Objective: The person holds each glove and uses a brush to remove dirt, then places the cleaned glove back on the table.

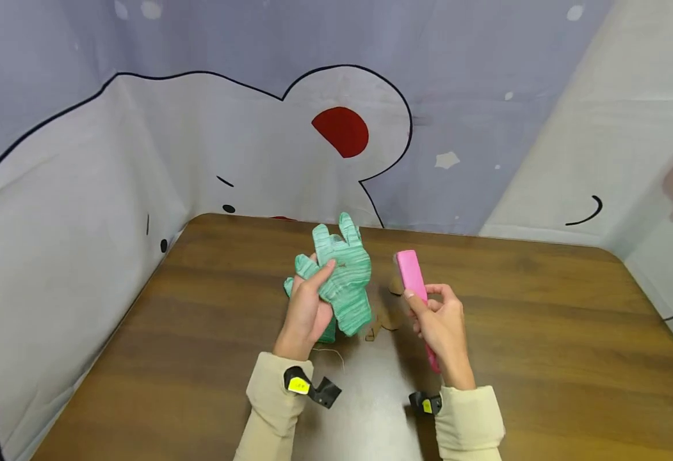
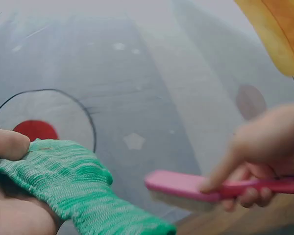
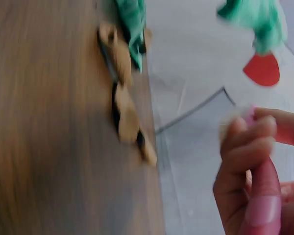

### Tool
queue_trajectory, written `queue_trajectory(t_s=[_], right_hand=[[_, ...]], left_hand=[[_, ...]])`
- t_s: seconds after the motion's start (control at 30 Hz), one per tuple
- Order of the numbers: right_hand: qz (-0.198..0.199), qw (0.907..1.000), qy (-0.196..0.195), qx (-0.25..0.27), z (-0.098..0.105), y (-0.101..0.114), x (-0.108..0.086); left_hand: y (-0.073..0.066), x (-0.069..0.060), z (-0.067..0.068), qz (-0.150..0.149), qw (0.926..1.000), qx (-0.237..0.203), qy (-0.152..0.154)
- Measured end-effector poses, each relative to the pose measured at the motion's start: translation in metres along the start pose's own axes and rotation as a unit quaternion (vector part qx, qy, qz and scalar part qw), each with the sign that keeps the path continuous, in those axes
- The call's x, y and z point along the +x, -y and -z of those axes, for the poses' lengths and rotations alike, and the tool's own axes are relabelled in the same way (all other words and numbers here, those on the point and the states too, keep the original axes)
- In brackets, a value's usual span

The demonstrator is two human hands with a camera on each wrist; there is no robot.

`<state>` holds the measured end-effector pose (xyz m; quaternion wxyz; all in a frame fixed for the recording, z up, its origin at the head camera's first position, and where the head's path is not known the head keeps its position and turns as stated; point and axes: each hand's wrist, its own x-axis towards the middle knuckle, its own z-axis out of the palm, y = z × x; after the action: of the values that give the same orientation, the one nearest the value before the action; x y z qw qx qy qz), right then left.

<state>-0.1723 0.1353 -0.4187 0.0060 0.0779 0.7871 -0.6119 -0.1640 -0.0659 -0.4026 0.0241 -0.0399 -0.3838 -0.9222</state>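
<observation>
My left hand point(image 1: 307, 310) pinches a green and white striped knitted glove point(image 1: 348, 282) above the table, thumb on top. The glove's fingers point up and away, and a small brownish mark shows on it near my thumb. More green knit, seemingly a second glove point(image 1: 328, 331), shows below and behind it. My right hand point(image 1: 442, 320) grips a pink brush point(image 1: 411, 272) by its handle. In the left wrist view the pale bristles point(image 2: 181, 200) face down, apart from the glove. The right wrist view is blurred, with fingers hiding most of the brush.
Tan pieces with dark edges point(image 3: 127, 122) lie on the brown wooden table point(image 1: 543, 358), beyond and between my hands. A thin pale thread point(image 1: 336, 353) is near my left wrist. A printed cloth point(image 1: 244, 141) hangs behind the table and along its sides.
</observation>
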Motion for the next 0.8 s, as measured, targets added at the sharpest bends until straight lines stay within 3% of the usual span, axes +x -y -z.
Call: queue_trajectory(t_s=[0.13, 0.3, 0.37, 0.43, 0.6, 0.7, 0.8], right_hand=[[0.008, 0.9988, -0.004, -0.048, 0.016, -0.009, 0.003], [-0.006, 0.9946, -0.046, -0.093, 0.036, -0.015, 0.006], [-0.014, 0.9933, -0.050, -0.103, 0.037, -0.017, 0.007], [-0.024, 0.9903, -0.055, -0.125, 0.044, -0.019, 0.008], [-0.037, 0.9716, -0.079, -0.220, 0.072, -0.028, 0.004], [-0.051, 0.9658, -0.088, -0.238, 0.091, -0.036, 0.004], [-0.072, 0.9652, -0.107, -0.227, 0.108, -0.041, 0.007]], left_hand=[[-0.009, -0.005, 0.015, 0.027, 0.9982, -0.052, 0.011], [-0.018, -0.010, 0.034, 0.072, 0.9946, -0.072, 0.020], [-0.028, -0.014, 0.050, 0.084, 0.9930, -0.082, 0.014], [-0.035, -0.017, 0.065, 0.087, 0.9905, -0.105, 0.014], [-0.054, -0.020, 0.099, 0.063, 0.9808, -0.184, 0.019], [-0.066, -0.020, 0.118, 0.060, 0.9796, -0.191, 0.019], [-0.073, -0.017, 0.139, 0.082, 0.9851, -0.151, -0.001]])
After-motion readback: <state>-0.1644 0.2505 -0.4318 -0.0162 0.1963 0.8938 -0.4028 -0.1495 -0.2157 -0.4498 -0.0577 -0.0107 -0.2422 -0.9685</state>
